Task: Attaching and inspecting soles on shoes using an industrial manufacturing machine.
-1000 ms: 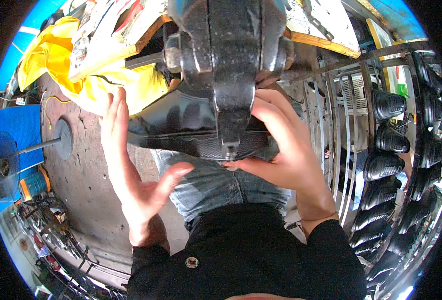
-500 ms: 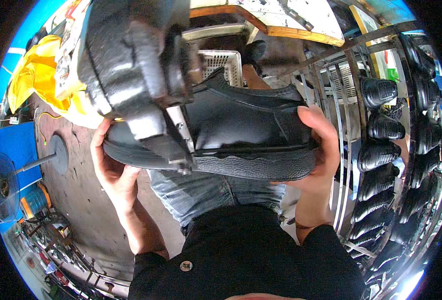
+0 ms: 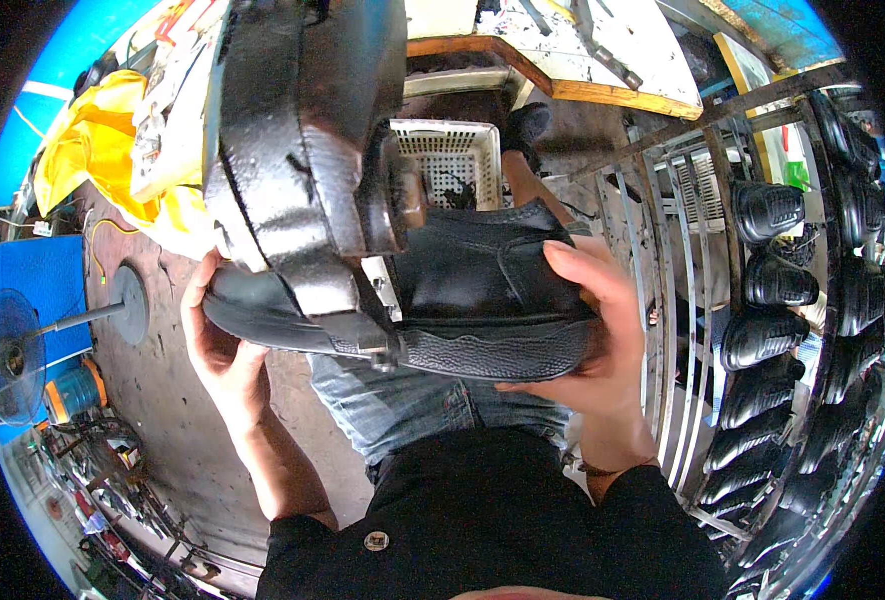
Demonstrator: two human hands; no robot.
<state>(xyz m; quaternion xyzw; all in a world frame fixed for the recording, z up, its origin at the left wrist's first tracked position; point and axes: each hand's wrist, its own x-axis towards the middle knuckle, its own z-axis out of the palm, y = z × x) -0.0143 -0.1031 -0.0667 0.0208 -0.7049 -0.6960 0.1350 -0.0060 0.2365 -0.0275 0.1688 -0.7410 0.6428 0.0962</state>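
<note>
A black leather shoe (image 3: 488,275) with a thick textured sole lies sideways between my two hands, toe to the left and heel to the right. My left hand (image 3: 225,325) is closed round the toe, thumb below. Around the heel wraps my right hand (image 3: 603,310), its thumb on the upper. A dark metal sewing machine head (image 3: 293,160) stands over the shoe's front half and hides part of it. The machine's lower foot (image 3: 378,345) reaches down to the sole's edge; whether it touches I cannot tell.
A pale plastic basket (image 3: 448,150) sits beyond the shoe. At the right stands a metal rack (image 3: 703,300) with several black shoes (image 3: 763,340). A worktable (image 3: 603,60) with tools is at the far side. Yellow cloth (image 3: 88,150) and a fan (image 3: 13,345) are at the left.
The shoe's heel end and my right hand have moved left and slightly down in the picture. My left hand stays at the toe. The head view has shifted a little.
</note>
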